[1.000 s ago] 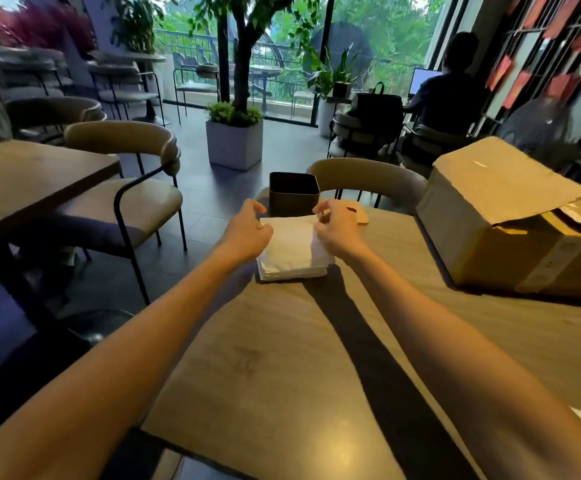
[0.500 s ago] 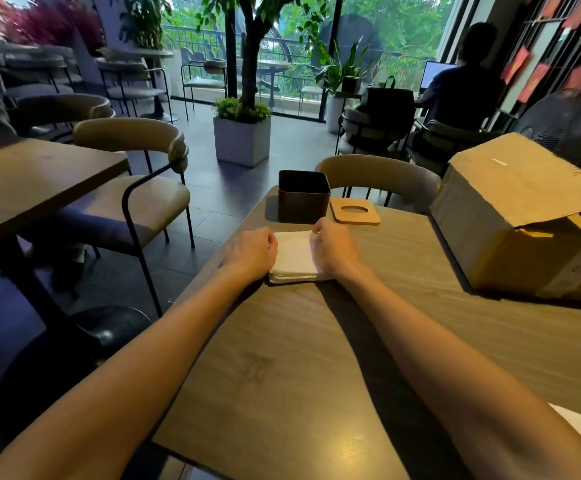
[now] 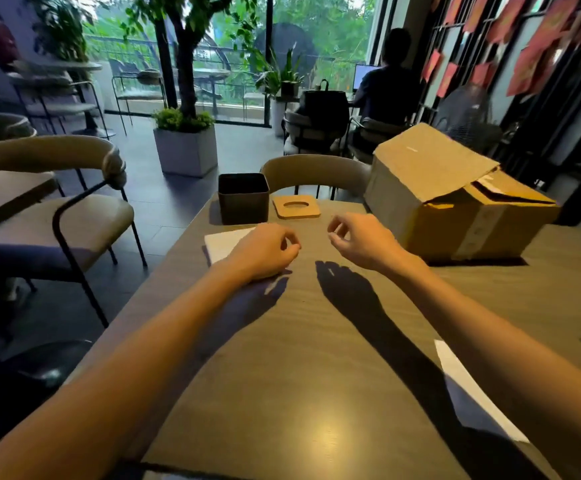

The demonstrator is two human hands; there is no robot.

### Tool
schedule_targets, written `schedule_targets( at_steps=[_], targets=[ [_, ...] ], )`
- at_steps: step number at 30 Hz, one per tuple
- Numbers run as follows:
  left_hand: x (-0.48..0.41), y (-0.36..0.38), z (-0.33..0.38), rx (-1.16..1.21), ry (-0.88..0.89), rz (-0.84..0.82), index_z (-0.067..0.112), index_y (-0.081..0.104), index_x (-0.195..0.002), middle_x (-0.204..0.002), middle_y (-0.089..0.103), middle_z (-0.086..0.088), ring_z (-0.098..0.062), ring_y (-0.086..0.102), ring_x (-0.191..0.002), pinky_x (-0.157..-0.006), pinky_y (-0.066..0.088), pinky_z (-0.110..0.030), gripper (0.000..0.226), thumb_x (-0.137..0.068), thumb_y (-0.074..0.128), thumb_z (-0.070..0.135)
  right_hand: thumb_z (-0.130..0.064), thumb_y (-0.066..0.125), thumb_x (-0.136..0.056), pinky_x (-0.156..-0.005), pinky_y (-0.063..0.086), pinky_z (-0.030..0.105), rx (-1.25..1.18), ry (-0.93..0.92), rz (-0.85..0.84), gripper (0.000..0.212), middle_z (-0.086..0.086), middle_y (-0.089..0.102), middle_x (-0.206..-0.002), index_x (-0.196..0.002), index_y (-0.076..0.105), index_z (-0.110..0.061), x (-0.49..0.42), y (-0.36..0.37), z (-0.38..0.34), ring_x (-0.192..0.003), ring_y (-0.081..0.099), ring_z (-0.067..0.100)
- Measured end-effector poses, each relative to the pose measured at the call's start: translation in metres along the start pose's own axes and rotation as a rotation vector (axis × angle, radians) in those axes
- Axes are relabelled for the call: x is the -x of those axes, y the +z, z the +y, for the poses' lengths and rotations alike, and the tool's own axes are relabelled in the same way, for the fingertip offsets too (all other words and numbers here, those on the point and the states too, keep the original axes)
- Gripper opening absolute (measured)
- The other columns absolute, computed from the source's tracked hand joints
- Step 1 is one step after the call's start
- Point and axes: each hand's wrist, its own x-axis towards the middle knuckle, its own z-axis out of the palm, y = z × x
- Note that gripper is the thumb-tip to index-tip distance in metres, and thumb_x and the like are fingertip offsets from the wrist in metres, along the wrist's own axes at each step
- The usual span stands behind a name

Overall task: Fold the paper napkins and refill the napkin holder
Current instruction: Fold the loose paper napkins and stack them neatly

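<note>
A stack of white folded napkins (image 3: 225, 241) lies flat on the wooden table (image 3: 316, 341), just in front of the dark square napkin holder (image 3: 243, 197), whose inside looks dark. My left hand (image 3: 264, 251) rests over the stack's right part with loosely curled fingers, hiding that side. Lifted a little above the table to the right, my right hand (image 3: 358, 240) has its fingers loosely curled and holds nothing.
A wooden lid with an oval slot (image 3: 296, 206) lies right of the holder. A large cardboard box (image 3: 455, 199) with an open flap fills the table's right side. White paper (image 3: 469, 386) lies near my right forearm. Chairs (image 3: 57, 209) stand around, and a person sits far back.
My right hand has let go of the napkin stack and moved right and up. The left hand stays on the stack, which now lies flat near the holder.
</note>
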Motion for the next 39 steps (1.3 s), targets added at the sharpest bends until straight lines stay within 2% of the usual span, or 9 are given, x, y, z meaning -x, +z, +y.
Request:
schedule_targets(
  at_steps=[5,8,10,15,19,24,30,36,39],
  targets=[
    [-0.004,0.038,0.072,0.045,0.161,-0.136,0.022,0.068,-0.113,-0.099,0.067,0.004,-0.008,0.061,-0.087,-0.079,0.051,-0.025,0.020,-0.099,0.057,0.029,-0.031,0.062,-0.098,-0.080,0.058,0.032,0.056,0.139,-0.057,0.016,-0.005,0.069,-0.101,-0.109,0.069,-0.023,0.069,-0.044,0.053,-0.090,0.064,0.010],
    [0.002,0.063,0.112,0.044,0.256,-0.219,0.022,0.066,-0.115,-0.099,0.066,0.005,-0.006,0.059,-0.085,-0.074,0.049,-0.022,0.021,-0.099,0.056,0.031,-0.030,0.062,-0.098,-0.075,0.058,0.029,0.083,0.238,-0.145,0.017,-0.004,0.070,-0.102,-0.109,0.071,-0.022,0.111,-0.065,0.080,-0.089,0.065,0.010],
    [0.008,0.079,0.135,0.048,0.310,-0.263,0.022,0.066,-0.115,-0.103,0.068,0.002,-0.009,0.061,-0.089,-0.079,0.054,-0.028,0.022,-0.099,0.055,0.032,-0.029,0.062,-0.098,-0.071,0.053,0.025,0.121,0.299,-0.207,0.017,-0.003,0.070,-0.102,-0.109,0.072,-0.021,0.138,-0.077,0.094,-0.089,0.065,0.010],
    [0.019,0.108,0.174,0.016,0.352,-0.406,0.020,0.063,-0.119,-0.108,0.067,-0.003,-0.016,0.062,-0.095,-0.087,0.054,-0.036,0.028,-0.098,0.056,0.037,-0.036,0.061,-0.097,-0.080,0.054,0.032,0.280,0.424,-0.301,0.023,0.000,0.070,-0.109,-0.113,0.069,-0.021,0.189,-0.090,0.116,-0.093,0.062,0.016],
    [0.023,0.124,0.184,0.025,0.333,-0.418,0.021,0.061,-0.117,-0.106,0.064,0.001,-0.015,0.060,-0.096,-0.084,0.054,-0.033,0.035,-0.092,0.063,0.046,-0.049,0.066,-0.091,-0.080,0.054,0.029,0.234,0.449,-0.320,0.032,-0.004,0.065,-0.106,-0.113,0.064,-0.025,0.207,-0.092,0.115,-0.094,0.060,0.014],
    [0.023,0.128,0.183,0.037,0.366,-0.384,0.022,0.062,-0.101,-0.092,0.062,0.003,-0.012,0.057,-0.083,-0.071,0.046,-0.024,0.019,-0.092,0.065,0.038,-0.047,0.067,-0.090,-0.077,0.056,0.033,0.225,0.407,-0.371,0.025,-0.005,0.065,-0.095,-0.101,0.064,-0.025,0.210,-0.091,0.118,-0.085,0.061,0.011],
    [0.018,0.110,0.166,0.300,0.283,-0.336,0.020,0.061,-0.102,-0.096,0.065,0.003,-0.012,0.063,-0.090,-0.080,0.054,-0.025,0.008,-0.096,0.062,0.025,-0.037,0.067,-0.093,-0.061,0.045,0.026,0.034,0.318,-0.179,0.014,-0.004,0.063,-0.081,-0.087,0.064,-0.025,0.189,-0.085,0.116,-0.074,0.060,0.013],
    [0.009,0.066,0.104,0.628,0.039,-0.186,0.017,0.052,-0.125,-0.114,0.064,-0.005,-0.018,0.067,-0.100,-0.079,0.062,-0.039,0.031,-0.095,0.062,0.019,-0.028,0.067,-0.094,-0.066,0.053,0.020,-0.266,0.280,0.035,0.016,-0.008,0.063,-0.100,-0.108,0.060,-0.026,0.137,-0.062,0.089,-0.091,0.064,0.009],
    [0.008,0.038,0.070,0.691,-0.041,-0.072,0.018,0.050,-0.128,-0.115,0.064,-0.004,-0.013,0.067,-0.099,-0.073,0.061,-0.027,0.035,-0.096,0.063,0.020,-0.028,0.068,-0.094,-0.062,0.054,0.020,-0.400,0.219,0.108,0.022,-0.007,0.062,-0.103,-0.114,0.057,-0.025,0.099,-0.044,0.065,-0.090,0.064,0.011]
  ],
)
